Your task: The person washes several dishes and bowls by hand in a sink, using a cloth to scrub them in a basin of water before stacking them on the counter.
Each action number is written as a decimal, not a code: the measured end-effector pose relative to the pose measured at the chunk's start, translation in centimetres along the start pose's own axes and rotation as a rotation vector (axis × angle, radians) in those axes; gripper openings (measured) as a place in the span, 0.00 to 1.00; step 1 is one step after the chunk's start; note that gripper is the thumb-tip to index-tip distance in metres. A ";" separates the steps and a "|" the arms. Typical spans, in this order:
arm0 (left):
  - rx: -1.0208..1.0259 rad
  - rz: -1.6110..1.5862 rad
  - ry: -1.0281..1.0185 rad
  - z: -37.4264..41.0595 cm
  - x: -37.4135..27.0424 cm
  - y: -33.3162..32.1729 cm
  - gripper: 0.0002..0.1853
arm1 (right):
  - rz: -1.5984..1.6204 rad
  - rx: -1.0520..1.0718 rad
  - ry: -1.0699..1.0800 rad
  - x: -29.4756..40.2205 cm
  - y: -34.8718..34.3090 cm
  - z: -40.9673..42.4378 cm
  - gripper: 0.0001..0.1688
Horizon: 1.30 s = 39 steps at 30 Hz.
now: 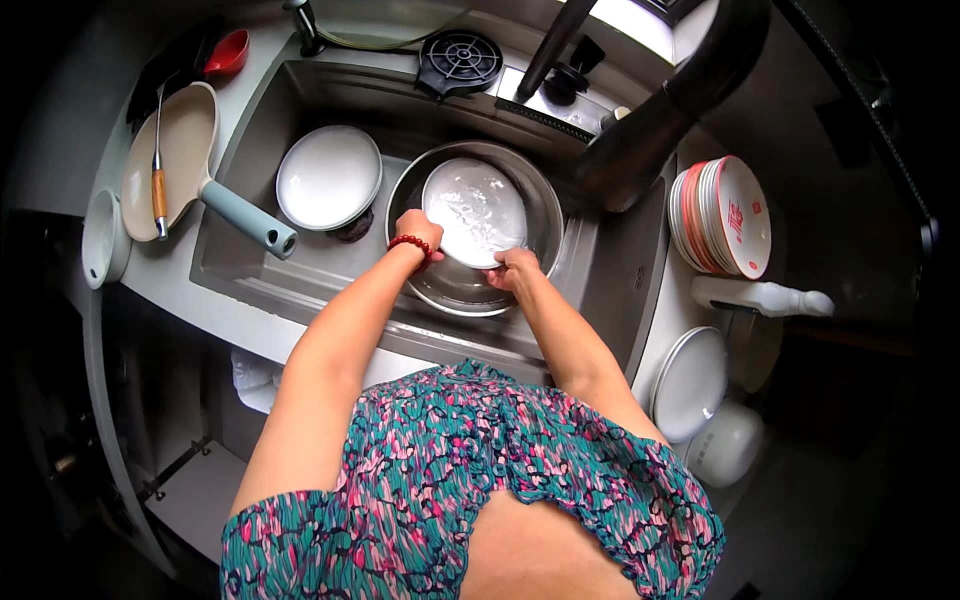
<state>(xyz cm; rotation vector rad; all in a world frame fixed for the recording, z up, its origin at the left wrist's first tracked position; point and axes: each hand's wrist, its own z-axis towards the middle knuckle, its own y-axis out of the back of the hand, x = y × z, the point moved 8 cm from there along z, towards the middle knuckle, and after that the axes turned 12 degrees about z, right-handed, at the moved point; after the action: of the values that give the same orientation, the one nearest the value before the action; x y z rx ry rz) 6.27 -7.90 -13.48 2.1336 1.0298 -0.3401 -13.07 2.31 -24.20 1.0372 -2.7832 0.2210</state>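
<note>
A round white plate (pixel 474 206) lies tilted inside a stainless steel basin (pixel 551 225), with water glinting on its surface. My left hand (pixel 418 229), with a red bead bracelet (pixel 412 241) at the wrist, closes on the plate's left edge. At the lower right edge, my right hand (pixel 516 268) grips the rim between thumb and fingers. The basin stands in a grey sink (pixel 322 274). Left of it, a stack of white dishes (pixel 330 178) rests in the sink over something dark, mostly hidden.
A black faucet (pixel 637 142) arches over the sink's right side. The blue handle (pixel 247 217) of a cream pan (pixel 180 124) overhangs the left edge. To the right stand red-and-white plates (pixel 742 217), a white cleaver-shaped item (pixel 761 296) and white plates (pixel 690 384). A black glass rinser (pixel 460 60) sits behind.
</note>
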 end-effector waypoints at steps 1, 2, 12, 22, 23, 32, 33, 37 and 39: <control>0.028 -0.069 0.084 0.6 0.8 -0.8 0.10 | 0.001 -0.045 0.040 0.8 0.6 -0.1 0.09; 0.050 -0.058 0.138 1.2 1.4 -1.6 0.10 | 0.021 -0.041 0.113 1.7 0.9 -0.3 0.13; 0.070 0.154 0.055 5.1 4.3 -7.0 0.17 | 0.035 -0.117 0.298 1.7 1.1 0.1 0.20; 0.354 -0.428 0.265 5.9 6.2 -7.1 0.22 | -0.055 0.104 0.211 -0.5 0.1 -0.3 0.23; 0.338 -0.340 0.241 5.8 5.9 -6.9 0.21 | -0.124 0.088 0.288 0.3 0.1 -1.0 0.23; 0.166 -0.085 0.125 6.5 4.4 -3.9 0.13 | -1.866 0.034 1.223 -0.3 -6.4 -10.8 0.49; 0.137 -0.037 0.112 6.5 4.6 -3.6 0.13 | -1.916 0.131 1.170 -1.2 -7.0 -10.4 0.50; 0.020 0.365 -0.001 5.9 4.2 -3.3 0.19 | -2.030 0.021 1.172 -2.3 -7.8 -8.5 0.49; -0.020 0.493 -0.072 5.6 3.5 -3.7 0.13 | -2.061 -0.107 1.182 -1.9 -8.1 -7.3 0.42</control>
<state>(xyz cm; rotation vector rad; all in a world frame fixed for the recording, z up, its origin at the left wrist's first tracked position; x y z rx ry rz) 6.07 -8.35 -21.03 2.2509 0.4387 -0.1629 -5.60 -1.17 -16.82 2.0042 -0.0789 0.1984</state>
